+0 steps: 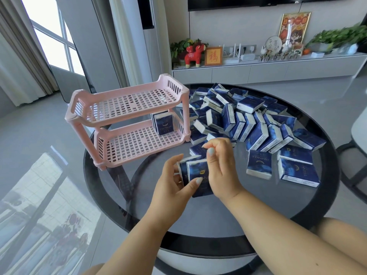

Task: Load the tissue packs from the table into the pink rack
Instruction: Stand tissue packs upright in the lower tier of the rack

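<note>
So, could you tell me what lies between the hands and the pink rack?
Head view: only bare glass table separates the hands from the pink rack.

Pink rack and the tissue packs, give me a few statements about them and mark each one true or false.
1. The pink rack has two tiers. True.
2. Its top tier is full of packs. False: the top tier holds none; a few packs in the rack stand at the far end of the lower tier.
3. The left hand and right hand hold a small stack of packs together. True.
4. The loose pile of packs lies left of the rack. False: it lies to the rack's right on the glass table.
5. The rack stands on the floor. False: it stands on the table.
</note>
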Demonstrator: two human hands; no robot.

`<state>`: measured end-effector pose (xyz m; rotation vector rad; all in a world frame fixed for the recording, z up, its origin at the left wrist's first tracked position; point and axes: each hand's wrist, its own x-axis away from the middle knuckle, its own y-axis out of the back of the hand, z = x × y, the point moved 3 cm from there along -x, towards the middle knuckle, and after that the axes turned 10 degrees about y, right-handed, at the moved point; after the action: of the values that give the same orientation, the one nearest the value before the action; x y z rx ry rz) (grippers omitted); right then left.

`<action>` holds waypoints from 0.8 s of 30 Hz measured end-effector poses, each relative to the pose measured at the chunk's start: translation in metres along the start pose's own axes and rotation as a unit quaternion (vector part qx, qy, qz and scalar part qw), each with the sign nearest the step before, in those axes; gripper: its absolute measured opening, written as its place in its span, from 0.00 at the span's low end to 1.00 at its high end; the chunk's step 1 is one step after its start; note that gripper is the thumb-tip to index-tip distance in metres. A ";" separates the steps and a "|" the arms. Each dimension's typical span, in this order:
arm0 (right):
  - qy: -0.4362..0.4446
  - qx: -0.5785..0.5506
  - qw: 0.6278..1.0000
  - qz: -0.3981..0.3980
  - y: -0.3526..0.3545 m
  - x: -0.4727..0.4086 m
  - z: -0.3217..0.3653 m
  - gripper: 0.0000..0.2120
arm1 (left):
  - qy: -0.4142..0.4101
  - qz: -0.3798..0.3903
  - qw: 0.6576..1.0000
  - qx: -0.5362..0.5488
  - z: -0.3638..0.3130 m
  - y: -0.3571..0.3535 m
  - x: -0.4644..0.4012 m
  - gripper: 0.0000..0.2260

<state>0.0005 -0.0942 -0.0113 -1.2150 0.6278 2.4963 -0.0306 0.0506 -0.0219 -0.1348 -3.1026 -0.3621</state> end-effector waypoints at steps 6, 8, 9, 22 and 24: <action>-0.065 0.249 0.964 0.063 0.009 -0.009 -0.027 0.27 | 0.007 -0.091 0.994 0.055 0.000 0.007 0.000 0.23; -0.095 0.260 0.952 0.134 0.005 -0.008 -0.029 0.31 | 0.006 -0.119 0.992 0.044 0.001 0.010 0.000 0.25; -0.112 0.261 0.944 0.165 0.004 -0.007 -0.030 0.30 | 0.006 -0.132 0.991 0.035 0.001 0.011 0.000 0.25; -0.143 0.297 0.938 0.109 0.008 -0.011 -0.040 0.20 | 0.028 -0.168 0.983 -0.074 0.004 0.014 -0.003 0.24; -0.161 0.253 0.945 0.130 0.008 -0.010 -0.043 0.19 | 0.030 -0.161 0.985 -0.055 0.004 0.016 -0.004 0.21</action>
<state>0.0318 -0.1229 -0.0244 -0.5506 1.2991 2.4226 -0.0249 0.0662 -0.0220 0.3745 -3.0413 -0.5328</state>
